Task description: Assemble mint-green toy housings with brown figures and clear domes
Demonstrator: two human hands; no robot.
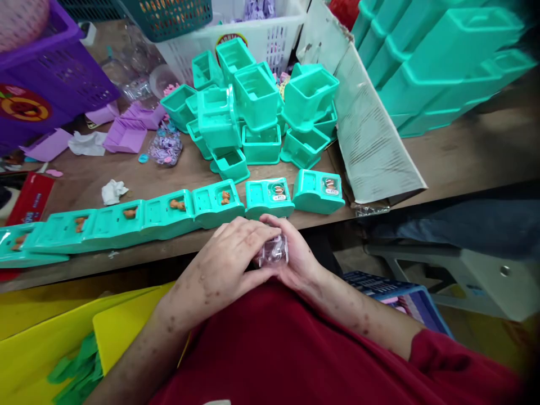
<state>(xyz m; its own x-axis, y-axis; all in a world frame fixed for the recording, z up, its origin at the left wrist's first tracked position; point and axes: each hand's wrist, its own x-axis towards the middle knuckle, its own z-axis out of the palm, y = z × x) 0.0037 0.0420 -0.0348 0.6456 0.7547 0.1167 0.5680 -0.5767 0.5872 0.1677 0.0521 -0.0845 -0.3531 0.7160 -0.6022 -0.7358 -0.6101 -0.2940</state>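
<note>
Close to my body, in front of the table edge, my left hand (223,256) and my right hand (301,259) are closed together around a small clear plastic case (275,251). Something pale purple shows inside it, but my fingers cover part of the case. Just beyond my hands, a row of turquoise plastic boxes runs along the table's front edge. The two at the right end, one box (258,197) and its neighbour (310,191), each have a clear window piece. Several boxes to the left, such as this turquoise box (206,202), carry small brown animal figures (225,197).
Open turquoise housings (257,98) are heaped behind the row. A cardboard flap (367,124) separates them from stacked turquoise parts (442,67). A purple basket (63,73) and a white basket (278,42) stand at the back. A yellow bin (126,326) is at lower left.
</note>
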